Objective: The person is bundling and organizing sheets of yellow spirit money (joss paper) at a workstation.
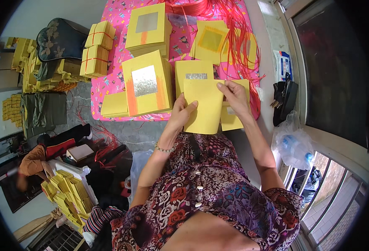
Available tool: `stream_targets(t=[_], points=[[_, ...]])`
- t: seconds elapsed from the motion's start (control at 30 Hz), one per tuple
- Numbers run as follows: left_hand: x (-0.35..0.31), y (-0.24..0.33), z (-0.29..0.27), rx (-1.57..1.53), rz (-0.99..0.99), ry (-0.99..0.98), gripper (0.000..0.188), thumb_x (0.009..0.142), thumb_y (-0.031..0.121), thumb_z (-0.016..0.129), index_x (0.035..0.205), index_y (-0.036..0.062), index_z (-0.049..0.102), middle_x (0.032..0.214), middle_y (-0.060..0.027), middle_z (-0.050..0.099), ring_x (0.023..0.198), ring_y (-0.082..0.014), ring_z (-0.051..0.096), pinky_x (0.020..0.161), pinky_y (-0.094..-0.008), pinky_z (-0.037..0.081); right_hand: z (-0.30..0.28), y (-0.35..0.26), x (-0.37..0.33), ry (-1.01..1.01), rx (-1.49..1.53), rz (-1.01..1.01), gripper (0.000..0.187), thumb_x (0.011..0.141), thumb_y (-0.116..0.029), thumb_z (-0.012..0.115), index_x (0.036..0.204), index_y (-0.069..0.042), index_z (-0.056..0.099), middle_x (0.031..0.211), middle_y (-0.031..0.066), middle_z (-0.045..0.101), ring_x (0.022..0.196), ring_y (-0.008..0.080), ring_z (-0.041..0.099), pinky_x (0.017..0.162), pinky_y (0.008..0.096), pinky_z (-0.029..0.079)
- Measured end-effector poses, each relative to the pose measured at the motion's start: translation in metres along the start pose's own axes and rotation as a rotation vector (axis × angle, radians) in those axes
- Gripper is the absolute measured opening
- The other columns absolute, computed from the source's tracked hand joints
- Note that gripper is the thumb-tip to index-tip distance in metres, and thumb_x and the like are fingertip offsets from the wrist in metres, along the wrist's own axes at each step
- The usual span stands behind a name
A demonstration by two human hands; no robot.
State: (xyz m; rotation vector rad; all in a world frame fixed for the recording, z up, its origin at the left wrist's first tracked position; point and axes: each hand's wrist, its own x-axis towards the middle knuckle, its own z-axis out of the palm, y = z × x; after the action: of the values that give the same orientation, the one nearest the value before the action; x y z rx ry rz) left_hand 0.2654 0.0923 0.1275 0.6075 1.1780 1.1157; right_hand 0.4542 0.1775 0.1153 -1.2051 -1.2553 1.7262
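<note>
- Paper: the plain yellow paper (203,113) is held up at the table's near edge; number of layers cannot be told. Clock positions are taken from it.
- Left hand (183,112): fingers clamped on the paper's left edge, thumb on its face.
- Right hand (235,98): thumb and fingers pinched on the top right corner.
- Risk: uneven pull between the hands could crease or tear the paper.
- Risk: a loosened pinch could drop it toward the lap.
- Risk: the red strands (245,46) at 1 o'clock lie loose over other papers and could snag or drag them.
- Risk: a knock could topple the tall stack (147,83) at 10 o'clock.
- Table (178,47): covered in patterned pink; tied bundles (95,60) on its edge, 10 o'clock.
- Room: grey floor (144,137) at 8 o'clock, littered with red scraps; more yellow piles (71,192) beyond; plastic bag (291,144) beside a barred opening at 4 o'clock.
</note>
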Motion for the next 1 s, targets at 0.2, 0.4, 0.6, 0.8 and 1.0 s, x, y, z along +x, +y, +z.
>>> stream_targets(t=[0.2,0.4,0.6,0.8,1.0], points=[[0.007,-0.002,-0.005,0.026,0.035,-0.01,0.038,0.095,0.005,0.055,0.131,-0.0019,0.044,0.12,-0.0111,0.061,0.107,-0.0161,0.058,0.09,-0.0296,0.047,0.002,-0.006,-0.009,0.031,-0.007,0.095,0.02,0.094,-0.021,0.064,0.092,-0.001,0.068,0.076,-0.004,0.063,0.064,0.0007,0.051,0.053,0.019,0.039],[0.007,0.001,-0.007,0.09,-0.062,-0.04,0.036,0.096,0.007,0.055,0.13,-0.0006,0.046,0.119,-0.0102,0.061,0.106,-0.0161,0.059,0.089,-0.0295,0.048,-0.008,0.015,-0.015,-0.04,-0.073,0.057,0.028,0.094,-0.023,0.065,0.101,0.003,0.068,0.083,0.0017,0.068,0.068,0.0047,0.059,0.056,0.0215,0.047],[0.012,-0.005,-0.009,0.066,-0.099,-0.043,0.035,0.096,0.008,0.056,0.129,-0.0014,0.047,0.117,-0.0105,0.062,0.105,-0.016,0.06,0.089,-0.029,0.048,-0.001,0.007,-0.031,-0.14,-0.031,0.267,0.03,0.094,-0.025,0.065,0.103,0.004,0.068,0.084,0.004,0.069,0.07,0.0078,0.063,0.06,0.0235,0.052],[0.021,-0.007,-0.01,0.015,-0.106,-0.073,0.035,0.096,0.007,0.056,0.128,-0.0035,0.047,0.118,-0.0121,0.062,0.105,-0.0172,0.061,0.089,-0.03,0.05,-0.002,0.014,-0.031,-0.111,-0.028,0.339,0.034,0.094,-0.027,0.064,0.103,0.005,0.067,0.085,0.0066,0.07,0.071,0.0102,0.066,0.059,0.0253,0.056],[0.032,-0.012,-0.013,0.047,-0.129,-0.07,0.035,0.096,0.007,0.055,0.129,-0.0029,0.048,0.119,-0.0126,0.062,0.105,-0.0181,0.061,0.088,-0.0311,0.051,-0.004,0.026,-0.032,-0.139,-0.01,0.292,0.036,0.094,-0.029,0.064,0.105,0.004,0.067,0.086,0.0073,0.07,0.071,0.0109,0.067,0.061,0.0246,0.056]])
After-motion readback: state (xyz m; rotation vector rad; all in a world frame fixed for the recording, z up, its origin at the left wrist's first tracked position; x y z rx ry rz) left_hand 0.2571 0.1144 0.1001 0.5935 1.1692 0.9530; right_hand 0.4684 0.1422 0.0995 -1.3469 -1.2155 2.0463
